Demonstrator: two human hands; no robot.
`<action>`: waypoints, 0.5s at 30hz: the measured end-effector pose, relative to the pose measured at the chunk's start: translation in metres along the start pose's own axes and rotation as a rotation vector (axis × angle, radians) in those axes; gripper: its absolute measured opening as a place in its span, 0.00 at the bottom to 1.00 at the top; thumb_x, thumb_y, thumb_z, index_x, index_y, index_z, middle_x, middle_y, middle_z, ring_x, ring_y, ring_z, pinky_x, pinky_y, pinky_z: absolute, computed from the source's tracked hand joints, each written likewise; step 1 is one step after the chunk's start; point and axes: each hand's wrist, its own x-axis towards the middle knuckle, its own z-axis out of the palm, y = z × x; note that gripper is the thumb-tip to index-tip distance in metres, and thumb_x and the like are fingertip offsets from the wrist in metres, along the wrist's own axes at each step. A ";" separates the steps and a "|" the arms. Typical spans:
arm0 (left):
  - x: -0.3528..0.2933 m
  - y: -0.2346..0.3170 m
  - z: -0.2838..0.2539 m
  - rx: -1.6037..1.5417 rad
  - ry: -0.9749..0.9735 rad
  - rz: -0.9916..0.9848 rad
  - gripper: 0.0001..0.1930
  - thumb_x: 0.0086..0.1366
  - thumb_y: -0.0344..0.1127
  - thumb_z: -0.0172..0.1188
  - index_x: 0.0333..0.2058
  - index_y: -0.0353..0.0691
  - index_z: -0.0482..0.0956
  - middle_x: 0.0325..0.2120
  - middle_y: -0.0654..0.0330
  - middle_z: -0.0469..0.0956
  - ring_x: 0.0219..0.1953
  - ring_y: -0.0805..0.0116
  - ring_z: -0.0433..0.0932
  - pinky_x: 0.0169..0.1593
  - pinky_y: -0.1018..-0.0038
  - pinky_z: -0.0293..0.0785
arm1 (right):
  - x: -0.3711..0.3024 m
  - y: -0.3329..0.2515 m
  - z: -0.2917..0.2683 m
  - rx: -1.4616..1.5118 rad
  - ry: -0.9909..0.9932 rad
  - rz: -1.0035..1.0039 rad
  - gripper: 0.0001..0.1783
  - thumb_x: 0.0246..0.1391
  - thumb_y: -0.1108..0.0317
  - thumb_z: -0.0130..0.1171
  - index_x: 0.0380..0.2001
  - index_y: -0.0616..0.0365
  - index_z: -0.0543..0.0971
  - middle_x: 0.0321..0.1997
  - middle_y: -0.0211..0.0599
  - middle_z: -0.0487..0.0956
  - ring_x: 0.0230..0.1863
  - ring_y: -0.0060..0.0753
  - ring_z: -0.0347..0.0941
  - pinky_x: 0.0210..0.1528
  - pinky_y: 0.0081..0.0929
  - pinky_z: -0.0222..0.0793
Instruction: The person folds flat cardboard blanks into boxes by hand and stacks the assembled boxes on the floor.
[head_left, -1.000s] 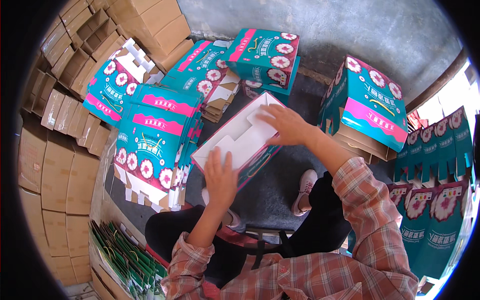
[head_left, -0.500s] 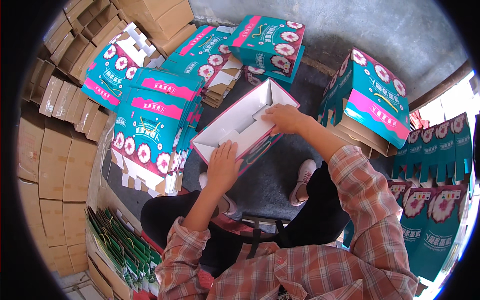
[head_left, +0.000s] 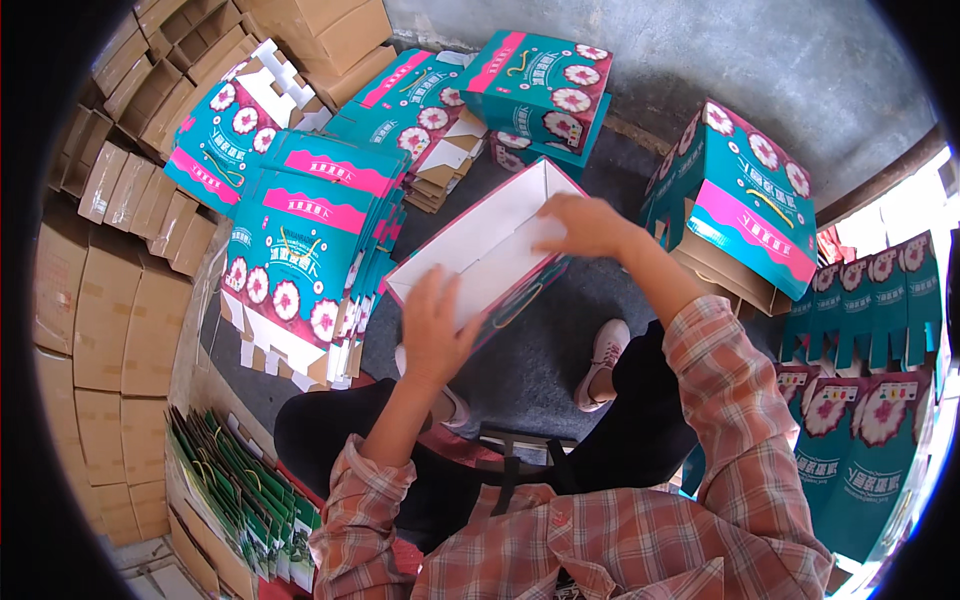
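Between my knees stands a gift carton [head_left: 500,235], white inside, its open top facing me and a teal printed side with a cord handle toward my right foot. Its bottom panels lie flat with a seam along the middle. My left hand [head_left: 435,325] is over the near left corner, fingers spread and empty. Over the right rim reaches my right hand [head_left: 585,228], with fingers and thumb apart inside the carton. Whether either palm touches the rim, I cannot tell.
At left lies a stack of flattened teal cartons [head_left: 310,225]. Brown boxes [head_left: 125,320] are piled along the left side. Set-up teal cartons stand at the back [head_left: 540,85] and right [head_left: 750,200]. Green folded bags [head_left: 240,490] sit lower left, more teal cartons [head_left: 865,440] lower right.
The tabbed bottom panels inside the carton now lie flat against each other. My left hand has lifted off the corner with fingers spreading; my right hand has shifted slightly right.
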 end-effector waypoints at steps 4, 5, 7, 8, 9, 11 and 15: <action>-0.012 -0.066 0.021 -0.242 0.288 -0.558 0.33 0.62 0.53 0.55 0.56 0.32 0.64 0.57 0.45 0.63 0.60 0.50 0.61 0.60 0.57 0.57 | 0.011 0.032 -0.003 -0.031 0.397 0.280 0.27 0.53 0.48 0.55 0.48 0.57 0.75 0.50 0.44 0.74 0.53 0.46 0.69 0.54 0.40 0.65; -0.015 -0.080 0.029 -0.503 0.310 -0.857 0.34 0.64 0.58 0.51 0.57 0.33 0.63 0.57 0.46 0.63 0.59 0.52 0.62 0.59 0.57 0.59 | 0.014 0.043 0.004 -0.009 0.528 0.372 0.27 0.55 0.47 0.53 0.49 0.57 0.75 0.50 0.44 0.75 0.53 0.46 0.70 0.54 0.40 0.64; -0.017 -0.089 0.030 -0.808 0.216 -1.020 0.37 0.64 0.63 0.46 0.58 0.35 0.62 0.55 0.45 0.65 0.57 0.53 0.65 0.58 0.57 0.62 | 0.020 0.058 0.018 0.280 0.483 0.410 0.31 0.57 0.43 0.47 0.49 0.59 0.75 0.46 0.45 0.76 0.51 0.46 0.71 0.52 0.38 0.65; -0.019 -0.093 0.029 -1.125 0.106 -1.157 0.41 0.63 0.68 0.41 0.60 0.37 0.61 0.54 0.45 0.68 0.55 0.55 0.69 0.56 0.57 0.64 | 0.023 0.064 0.024 0.562 0.434 0.455 0.35 0.58 0.39 0.42 0.49 0.61 0.74 0.43 0.46 0.78 0.48 0.45 0.72 0.51 0.37 0.66; -0.014 -0.090 0.026 -1.133 0.101 -1.157 0.41 0.63 0.68 0.41 0.60 0.37 0.61 0.54 0.45 0.68 0.55 0.55 0.69 0.56 0.57 0.64 | 0.021 0.080 0.027 0.556 0.432 0.461 0.35 0.58 0.39 0.42 0.49 0.61 0.74 0.43 0.46 0.78 0.48 0.45 0.72 0.51 0.37 0.66; -0.001 -0.076 0.015 -1.271 0.131 -1.277 0.41 0.61 0.71 0.38 0.58 0.39 0.65 0.51 0.48 0.70 0.53 0.56 0.69 0.52 0.56 0.66 | 0.013 0.113 0.024 0.751 0.411 0.752 0.44 0.56 0.31 0.34 0.49 0.64 0.75 0.36 0.46 0.79 0.42 0.41 0.75 0.44 0.34 0.69; -0.043 -0.114 0.025 -1.399 -0.050 -1.424 0.39 0.60 0.70 0.44 0.55 0.41 0.67 0.52 0.50 0.72 0.54 0.48 0.71 0.54 0.52 0.66 | 0.006 0.099 0.023 1.021 -0.010 0.857 0.45 0.53 0.26 0.33 0.44 0.57 0.78 0.33 0.37 0.79 0.35 0.33 0.75 0.39 0.35 0.71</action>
